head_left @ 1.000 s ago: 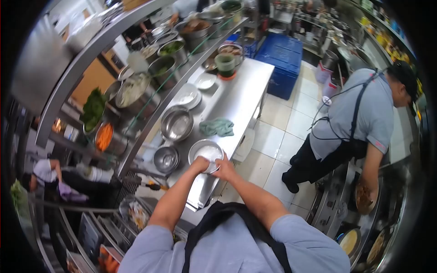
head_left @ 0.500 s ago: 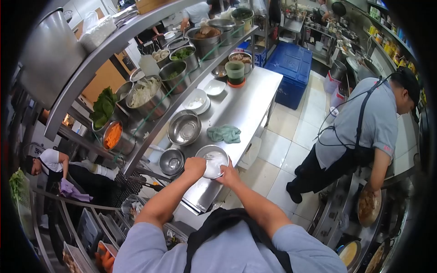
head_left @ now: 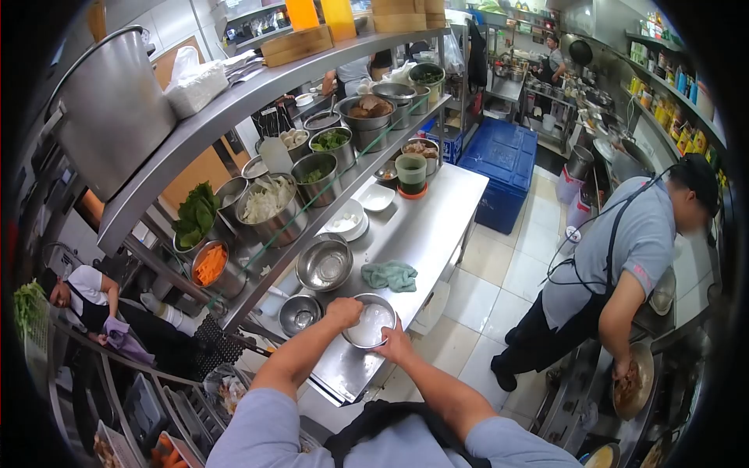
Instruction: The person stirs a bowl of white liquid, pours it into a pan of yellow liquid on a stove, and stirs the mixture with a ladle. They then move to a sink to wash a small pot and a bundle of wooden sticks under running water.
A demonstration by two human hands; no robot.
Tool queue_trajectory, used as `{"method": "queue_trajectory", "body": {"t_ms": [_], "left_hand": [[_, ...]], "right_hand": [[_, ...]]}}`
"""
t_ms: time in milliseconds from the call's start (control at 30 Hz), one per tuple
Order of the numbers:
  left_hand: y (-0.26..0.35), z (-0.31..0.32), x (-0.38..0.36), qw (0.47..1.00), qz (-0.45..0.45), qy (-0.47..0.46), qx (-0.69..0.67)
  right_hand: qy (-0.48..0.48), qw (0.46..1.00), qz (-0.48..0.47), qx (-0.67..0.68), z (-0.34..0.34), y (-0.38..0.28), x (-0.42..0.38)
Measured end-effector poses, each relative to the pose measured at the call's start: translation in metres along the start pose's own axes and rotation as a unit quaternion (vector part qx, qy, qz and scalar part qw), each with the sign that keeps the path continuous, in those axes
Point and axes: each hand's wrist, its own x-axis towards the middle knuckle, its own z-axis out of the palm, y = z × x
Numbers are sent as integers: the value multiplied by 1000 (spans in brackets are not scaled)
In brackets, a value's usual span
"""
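A steel mixing bowl (head_left: 371, 337) with white, pale contents stands near the front end of the steel table. My right hand (head_left: 396, 343) grips its right rim, thumb over the edge. My left hand (head_left: 346, 312) is closed in a fist over the bowl's left rim; what it holds, if anything, is hidden. Just left of the bowl sits a smaller steel bowl (head_left: 299, 315), and a larger empty-looking steel bowl (head_left: 324, 263) lies behind. A crumpled green cloth (head_left: 389, 276) rests on the table beyond my hands.
A shelf on the left carries pots of shredded cabbage (head_left: 267, 200), carrot strips (head_left: 211, 266) and greens (head_left: 196, 216). White bowls (head_left: 348, 218) and a green container (head_left: 411, 173) stand farther back. A co-worker (head_left: 616, 242) bends over a pan (head_left: 633, 381) on the right; a blue chest (head_left: 497, 168) is behind.
The camera view has tilted up, so the table and shelf appear lower. My left fist has shifted slightly around the bowl's rim. The co-worker's pan appears tipped differently.
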Motion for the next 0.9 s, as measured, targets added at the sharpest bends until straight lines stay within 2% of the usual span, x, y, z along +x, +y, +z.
{"method": "queue_trajectory", "body": {"t_ms": [167,300,367,467,600,667,767,800,833,900], "left_hand": [[-1,14,-3,998,18,38,-45],[14,32,-5,998,-8,42,-43],[29,33,-16,997,14,48,-53],[44,41,-20,997,27,69,-1],[38,9,-28,994,52,88,47],[24,-13,-20,987,71,70,128],[7,-18,-7,985,78,65,141],[9,-20,-6,988,59,17,144],[11,-21,-5,988,55,15,143],[11,-28,-5,990,46,-46,127]], "right_hand": [[40,999,-21,3,3,0,0],[24,999,2,24,-1,-3,-1],[17,999,2,43,-5,-7,-2],[15,1000,7,25,0,-1,1],[36,999,-1,22,-2,-6,0],[47,999,-2,23,1,-6,0],[41,999,10,23,-5,-13,-2],[39,999,9,24,-3,-12,-1],[45,999,2,23,-1,-10,-1],[44,999,-7,26,2,-7,0]]}}
